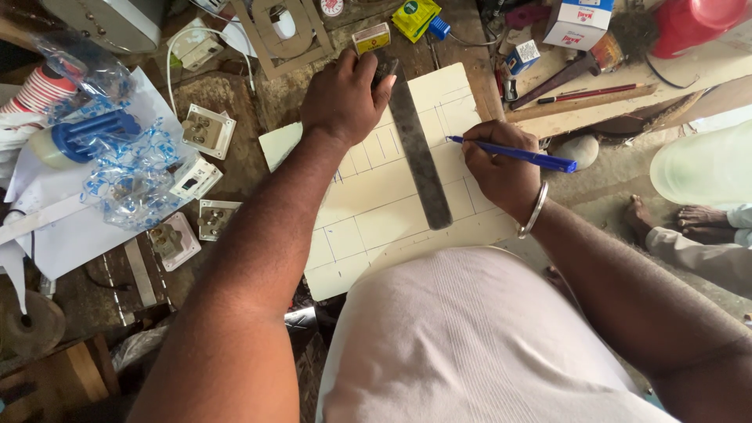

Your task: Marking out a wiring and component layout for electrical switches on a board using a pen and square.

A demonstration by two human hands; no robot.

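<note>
A cream board [374, 196] marked with a pen-drawn grid lies on the workbench. Across it runs a dark metal ruler [419, 149], set at a slant. My left hand [345, 98] presses down on the ruler's far end with the fingers spread over it. My right hand [501, 168] grips a blue pen [517, 155], its tip touching the board right beside the ruler's edge. A metal bangle [533, 210] circles my right wrist.
Several white switch sockets [205, 131] lie left of the board beside crumpled clear plastic wrap [129, 168]. Small boxes [576, 22], a red pencil [591, 94] and wood strips sit at the back right. Another person's bare feet [689, 219] show at the right.
</note>
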